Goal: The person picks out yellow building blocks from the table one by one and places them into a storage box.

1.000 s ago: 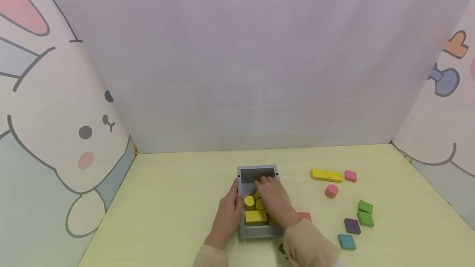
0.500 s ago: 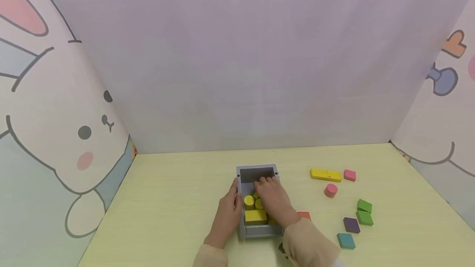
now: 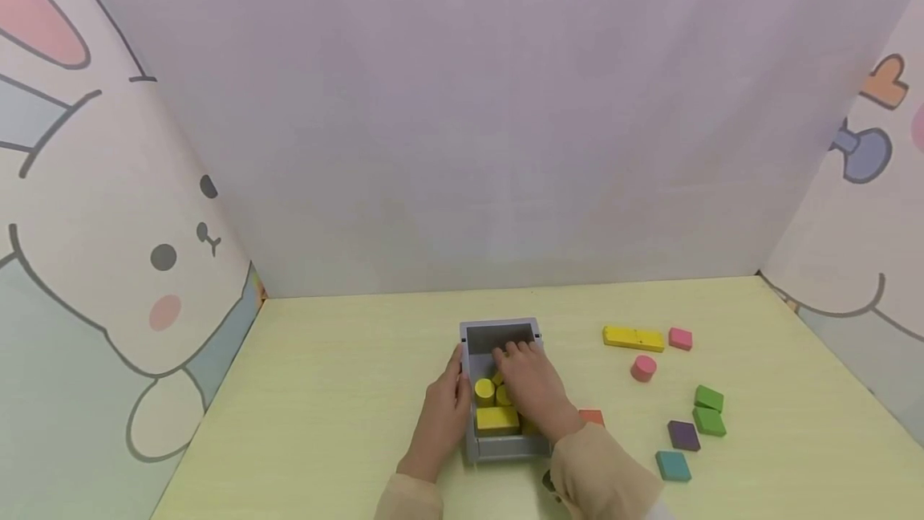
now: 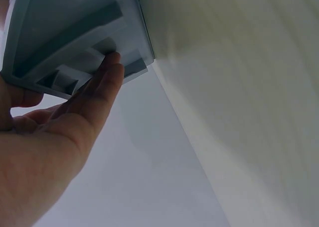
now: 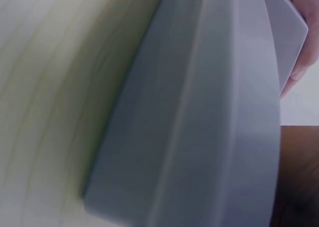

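A grey plastic box (image 3: pixel 508 448) stands at the front middle of the table, with several yellow blocks inside. My left hand (image 3: pixel 442 416) holds its left side; in the left wrist view the fingers (image 4: pixel 102 90) lie along the outer wall and the thumb is at the rim. My right hand (image 3: pixel 534 387) reaches into the box over its right side, fingers bent downward. Beside it are a yellow cylinder (image 3: pixel 484 392) and a yellow rectangular block (image 3: pixel 497 421). A small tilted yellow piece (image 3: pixel 498 377) shows by the fingers. The fingertips are hidden, so any grip there cannot be seen.
Right of the box lie a long yellow block (image 3: pixel 633 339), a pink block (image 3: pixel 680 339), a pink cylinder (image 3: pixel 643 368), green blocks (image 3: pixel 710 422), a purple block (image 3: pixel 683 436) and a teal block (image 3: pixel 674 466). A red block (image 3: pixel 592 417) is partly behind the right wrist.
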### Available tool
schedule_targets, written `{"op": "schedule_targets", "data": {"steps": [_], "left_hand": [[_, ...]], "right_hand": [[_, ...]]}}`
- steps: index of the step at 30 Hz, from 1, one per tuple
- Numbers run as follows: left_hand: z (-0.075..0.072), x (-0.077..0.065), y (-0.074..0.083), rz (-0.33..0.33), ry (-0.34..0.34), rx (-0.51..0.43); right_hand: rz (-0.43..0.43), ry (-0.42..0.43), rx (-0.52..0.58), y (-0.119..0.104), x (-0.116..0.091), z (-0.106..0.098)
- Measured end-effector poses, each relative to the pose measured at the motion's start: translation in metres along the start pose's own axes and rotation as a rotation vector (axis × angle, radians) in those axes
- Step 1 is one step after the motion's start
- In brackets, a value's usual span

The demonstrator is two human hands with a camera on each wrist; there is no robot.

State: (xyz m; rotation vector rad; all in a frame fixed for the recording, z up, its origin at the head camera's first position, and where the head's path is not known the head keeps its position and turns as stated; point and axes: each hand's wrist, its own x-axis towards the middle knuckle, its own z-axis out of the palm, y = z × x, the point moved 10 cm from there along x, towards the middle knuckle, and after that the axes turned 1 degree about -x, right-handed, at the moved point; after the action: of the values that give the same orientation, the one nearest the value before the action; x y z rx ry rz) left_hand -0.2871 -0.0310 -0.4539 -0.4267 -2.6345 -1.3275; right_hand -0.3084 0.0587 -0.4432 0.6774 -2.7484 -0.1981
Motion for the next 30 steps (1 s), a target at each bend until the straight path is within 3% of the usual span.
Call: {"op": "schedule_targets", "data": {"steps": [7,17,30], "left_hand": [[0.0,0.001,-0.001,0.009,0.0,0.0],[0.001,0.001,-0.001,0.021,-0.001,0.004],[0.003,0.001,-0.002,-0.003,-0.014,-0.004]], "right_hand": [[0.015,0.098,0.117,0.004,0.001,-0.011],[0.033,0.136,0.207,0.009,0.001,-0.018],[0.033,0.234,0.225,0.017,-0.007,-0.046]]}}
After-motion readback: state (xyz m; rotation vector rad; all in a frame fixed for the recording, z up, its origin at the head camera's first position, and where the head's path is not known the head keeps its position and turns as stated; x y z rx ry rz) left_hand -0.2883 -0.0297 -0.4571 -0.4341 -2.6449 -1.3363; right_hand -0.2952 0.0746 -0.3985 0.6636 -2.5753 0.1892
